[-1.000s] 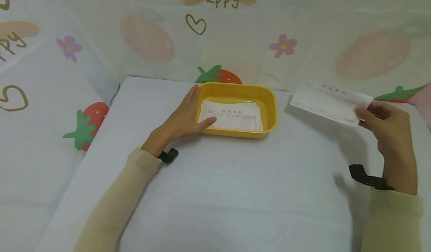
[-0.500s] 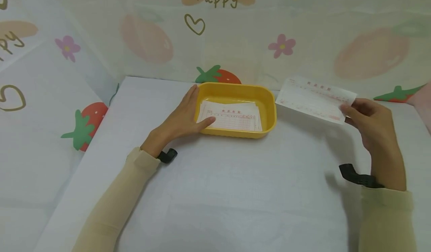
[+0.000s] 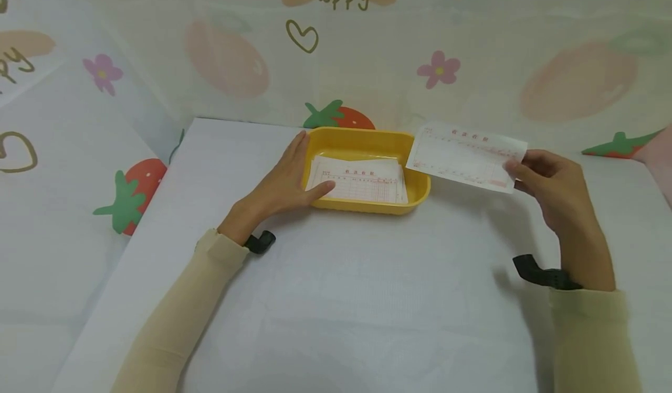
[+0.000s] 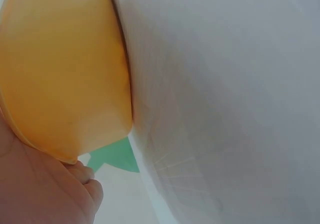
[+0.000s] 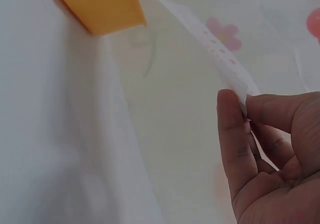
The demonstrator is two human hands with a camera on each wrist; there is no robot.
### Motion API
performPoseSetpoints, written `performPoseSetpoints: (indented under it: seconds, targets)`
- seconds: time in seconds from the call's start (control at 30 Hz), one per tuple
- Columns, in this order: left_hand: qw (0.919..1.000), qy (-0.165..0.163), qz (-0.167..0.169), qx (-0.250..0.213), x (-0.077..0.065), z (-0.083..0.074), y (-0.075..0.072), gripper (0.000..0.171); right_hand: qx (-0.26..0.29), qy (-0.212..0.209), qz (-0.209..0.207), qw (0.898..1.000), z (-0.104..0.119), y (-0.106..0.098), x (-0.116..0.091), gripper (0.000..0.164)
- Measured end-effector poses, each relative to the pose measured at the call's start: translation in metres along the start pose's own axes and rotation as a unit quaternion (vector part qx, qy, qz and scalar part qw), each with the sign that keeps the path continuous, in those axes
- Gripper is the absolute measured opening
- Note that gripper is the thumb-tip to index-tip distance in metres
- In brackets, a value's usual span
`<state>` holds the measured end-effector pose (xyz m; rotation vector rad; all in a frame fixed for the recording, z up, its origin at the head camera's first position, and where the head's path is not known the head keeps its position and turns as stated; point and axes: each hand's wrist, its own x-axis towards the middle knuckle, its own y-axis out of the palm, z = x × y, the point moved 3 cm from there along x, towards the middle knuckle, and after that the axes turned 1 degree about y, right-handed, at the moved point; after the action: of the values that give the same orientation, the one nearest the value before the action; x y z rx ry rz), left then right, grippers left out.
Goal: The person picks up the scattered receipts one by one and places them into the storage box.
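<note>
In the head view a yellow plastic basket [image 3: 362,144] stands at the back of the table. Inside it lies a stack of white receipt slips [image 3: 359,183] printed in red. My left hand [image 3: 275,189] holds the basket's left end, thumb over the front rim and fingers along the side. Between thumb and fingers, my right hand [image 3: 553,186] pinches one receipt slip [image 3: 462,155] by its right end. The slip hangs in the air, tilted, and its left end overlaps the basket's right rim in this view. From the left wrist, the basket's outer wall [image 4: 65,69] fills the upper left.
A white cloth-covered table [image 3: 378,294] spreads in front of the basket. Behind it rises a pale backdrop [image 3: 367,49] with fruit, flower and heart prints. Both wrists wear black camera mounts [image 3: 543,273].
My right hand has moved left with the receipt slip, bringing it from beside the basket to the right rim. The left hand and the basket have stayed in place.
</note>
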<state>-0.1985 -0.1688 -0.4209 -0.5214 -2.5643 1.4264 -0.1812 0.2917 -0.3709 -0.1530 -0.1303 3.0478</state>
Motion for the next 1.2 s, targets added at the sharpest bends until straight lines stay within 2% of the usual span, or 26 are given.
performPoseSetpoints:
  seconds: [0.43, 0.73, 0.9, 1.2]
  targets:
    - [1.0, -0.002, 0.004, -0.002, 0.001, -0.001, 0.0, 0.117, -0.06, -0.016, 0.034, 0.997, -0.003, 0.028, -0.001, 0.016]
    - [1.0, -0.002, 0.005, -0.002, 0.0, 0.0, 0.001, 0.118, -0.147, -0.02, 0.062, 0.987, 0.0, 0.06, 0.003, 0.044]
    - [1.0, 0.0, 0.005, 0.0, -0.001, -0.001, 0.001, 0.118, -0.18, -0.026, 0.073, 0.981, 0.004, 0.077, 0.005, 0.044]
    - [1.0, 0.0, 0.005, -0.001, 0.001, -0.002, 0.0, 0.117, -0.205, -0.04, 0.088, 0.974, 0.015, 0.101, 0.009, 0.037]
